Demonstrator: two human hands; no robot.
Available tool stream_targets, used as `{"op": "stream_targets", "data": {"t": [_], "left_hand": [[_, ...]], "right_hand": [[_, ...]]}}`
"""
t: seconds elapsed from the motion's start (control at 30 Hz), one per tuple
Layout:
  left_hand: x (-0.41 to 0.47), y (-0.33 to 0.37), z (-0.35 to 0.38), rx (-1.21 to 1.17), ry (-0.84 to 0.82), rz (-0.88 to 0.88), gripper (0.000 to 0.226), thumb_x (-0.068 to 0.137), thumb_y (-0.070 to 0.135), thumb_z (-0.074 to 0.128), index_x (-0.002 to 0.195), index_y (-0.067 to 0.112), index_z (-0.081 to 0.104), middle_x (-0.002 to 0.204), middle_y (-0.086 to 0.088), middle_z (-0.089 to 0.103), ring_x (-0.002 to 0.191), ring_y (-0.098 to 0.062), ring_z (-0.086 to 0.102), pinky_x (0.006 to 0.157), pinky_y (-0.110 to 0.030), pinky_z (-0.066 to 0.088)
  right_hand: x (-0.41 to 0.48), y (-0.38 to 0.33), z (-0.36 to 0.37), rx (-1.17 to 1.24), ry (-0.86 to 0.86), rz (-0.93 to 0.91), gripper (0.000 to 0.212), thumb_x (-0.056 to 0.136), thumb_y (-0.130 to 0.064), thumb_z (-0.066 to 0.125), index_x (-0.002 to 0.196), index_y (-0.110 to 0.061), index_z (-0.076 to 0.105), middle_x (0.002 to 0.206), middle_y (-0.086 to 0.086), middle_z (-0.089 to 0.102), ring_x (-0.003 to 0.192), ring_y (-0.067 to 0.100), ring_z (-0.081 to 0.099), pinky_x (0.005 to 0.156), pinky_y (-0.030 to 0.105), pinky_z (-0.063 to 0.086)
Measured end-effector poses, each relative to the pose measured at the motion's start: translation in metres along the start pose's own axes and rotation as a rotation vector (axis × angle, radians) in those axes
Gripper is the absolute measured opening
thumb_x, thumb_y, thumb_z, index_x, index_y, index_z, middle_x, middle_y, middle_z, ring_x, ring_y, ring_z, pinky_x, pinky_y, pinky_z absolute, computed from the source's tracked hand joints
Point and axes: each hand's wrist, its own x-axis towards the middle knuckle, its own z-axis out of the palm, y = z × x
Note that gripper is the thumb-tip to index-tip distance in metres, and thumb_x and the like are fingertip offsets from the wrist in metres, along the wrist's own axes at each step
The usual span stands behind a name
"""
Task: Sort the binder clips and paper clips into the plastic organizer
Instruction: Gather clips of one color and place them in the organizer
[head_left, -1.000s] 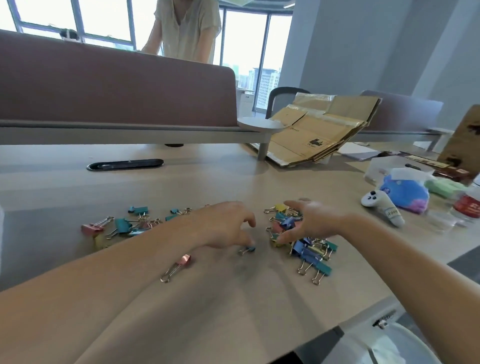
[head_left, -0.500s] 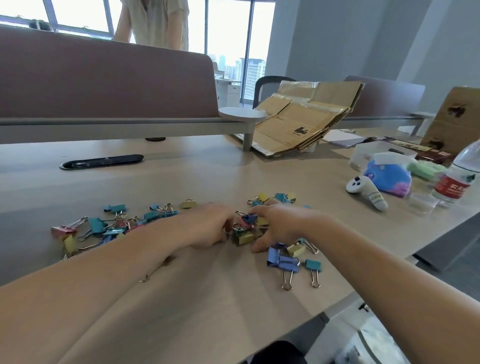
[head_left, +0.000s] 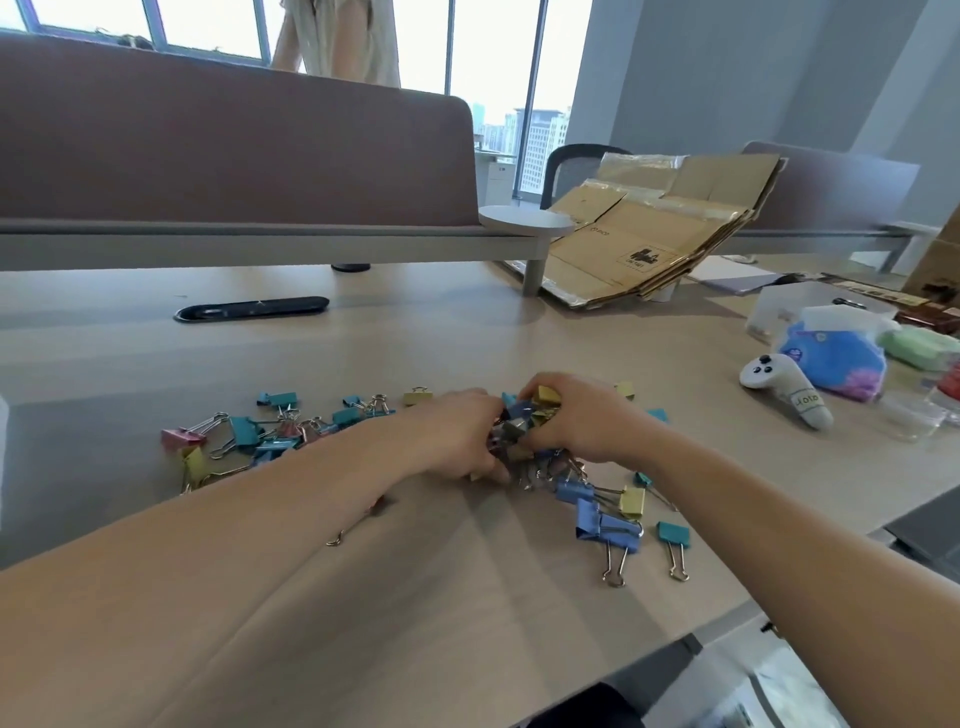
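Multicoloured binder clips (head_left: 519, 434) are now bunched mid-desk (head_left: 467, 332). The left hand (head_left: 457, 436) and right hand (head_left: 582, 423) have closed in, fingers curled round the heap. This looks like gathering before sorting, and stray clips (head_left: 249, 436) still lie apart.

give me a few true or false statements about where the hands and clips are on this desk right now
1. The left hand and right hand both curl round one heap of binder clips. True.
2. A white controller lies on the table, to the right of the hands. True.
3. Every clip is in that heap. False: others lie scattered to the left, among them a pink clip.
4. The flattened cardboard lies under the left forearm. False: it leans at the table's far side, beyond the hands and to the right.
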Motion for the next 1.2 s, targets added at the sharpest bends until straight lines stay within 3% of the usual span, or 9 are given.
{"op": "stream_targets", "data": {"t": [0.13,0.23,0.37,0.43,0.57,0.83,1.0,1.1,1.2], "left_hand": [[0.003,-0.004,-0.001,-0.03,-0.021,0.021,0.043,0.082,0.041,0.072,0.117,0.02,0.057,0.116,-0.001,0.053,0.105,-0.022,0.055,0.076,-0.029,0.043],[0.001,-0.008,-0.003,-0.056,0.038,0.035,0.024,0.084,0.028,0.066,0.106,0.018,0.061,0.11,-0.002,0.059,0.098,-0.021,0.056,0.081,-0.034,0.05],[-0.005,-0.019,-0.013,-0.12,0.12,0.015,0.019,0.086,0.019,0.061,0.105,0.019,0.063,0.104,0.001,0.06,0.092,-0.017,0.056,0.074,-0.028,0.045],[-0.01,-0.026,-0.019,-0.149,0.125,0.011,0.02,0.087,0.016,0.061,0.107,0.02,0.063,0.106,0.002,0.061,0.09,-0.013,0.055,0.072,-0.024,0.041],[-0.025,-0.042,-0.032,-0.149,0.142,0.011,0.02,0.091,0.017,0.06,0.11,0.02,0.064,0.109,0.005,0.061,0.09,-0.009,0.051,0.065,-0.012,0.035],[-0.048,-0.064,-0.044,-0.157,0.089,-0.039,0.016,0.091,0.022,0.064,0.107,0.026,0.066,0.095,0.017,0.057,0.082,0.002,0.052,0.061,-0.013,0.035],[-0.056,-0.067,-0.046,-0.127,0.044,-0.061,0.02,0.094,0.034,0.059,0.111,0.03,0.068,0.087,0.023,0.051,0.08,0.004,0.05,0.064,-0.014,0.035],[-0.057,-0.063,-0.048,-0.107,0.085,-0.064,0.021,0.095,0.035,0.058,0.112,0.028,0.067,0.097,0.016,0.056,0.086,-0.003,0.051,0.065,-0.016,0.035],[-0.053,-0.057,-0.049,-0.119,0.118,-0.054,0.021,0.095,0.033,0.057,0.113,0.026,0.066,0.099,0.013,0.059,0.085,-0.004,0.053,0.064,-0.013,0.035]], "right_hand": [[0.003,0.007,-0.003,0.166,0.086,0.099,0.035,0.071,-0.023,0.081,0.1,-0.024,0.063,0.094,0.008,0.066,0.081,0.026,0.069,0.069,0.043,0.061],[0.002,0.005,-0.008,0.438,0.098,0.16,0.036,0.076,-0.013,0.081,0.106,-0.014,0.061,0.101,0.016,0.066,0.081,0.027,0.072,0.066,0.039,0.062],[0.002,-0.005,-0.012,0.653,0.068,0.202,0.04,0.079,-0.008,0.078,0.112,-0.006,0.056,0.101,0.024,0.069,0.069,0.025,0.069,0.073,0.042,0.061],[0.002,-0.011,-0.011,0.705,0.051,0.214,0.042,0.079,-0.008,0.079,0.113,-0.005,0.055,0.096,0.023,0.07,0.066,0.025,0.068,0.068,0.039,0.061],[0.004,-0.026,-0.002,0.704,0.021,0.196,0.04,0.078,-0.012,0.081,0.109,-0.004,0.057,0.093,0.021,0.07,0.063,0.024,0.068,0.057,0.03,0.058],[0.006,-0.055,0.02,0.567,-0.166,0.146,0.044,0.082,-0.024,0.079,0.114,-0.002,0.058,0.089,0.013,0.069,0.073,0.023,0.068,0.084,0.046,0.059],[0.006,-0.07,0.026,0.427,-0.157,0.116,0.049,0.091,-0.055,0.058,0.122,-0.017,0.057,0.113,0.007,0.061,0.088,0.019,0.062,0.079,0.037,0.059],[0.007,-0.071,0.023,0.522,-0.184,0.13,0.049,0.096,-0.058,0.046,0.129,-0.023,0.054,0.125,0.012,0.06,0.092,0.02,0.058,0.088,0.038,0.052],[0.007,-0.068,0.017,0.595,-0.242,0.137,0.059,0.096,-0.06,0.041,0.146,-0.027,0.041,0.144,0.008,0.05,0.112,0.03,0.061,0.102,0.045,0.046]]}}
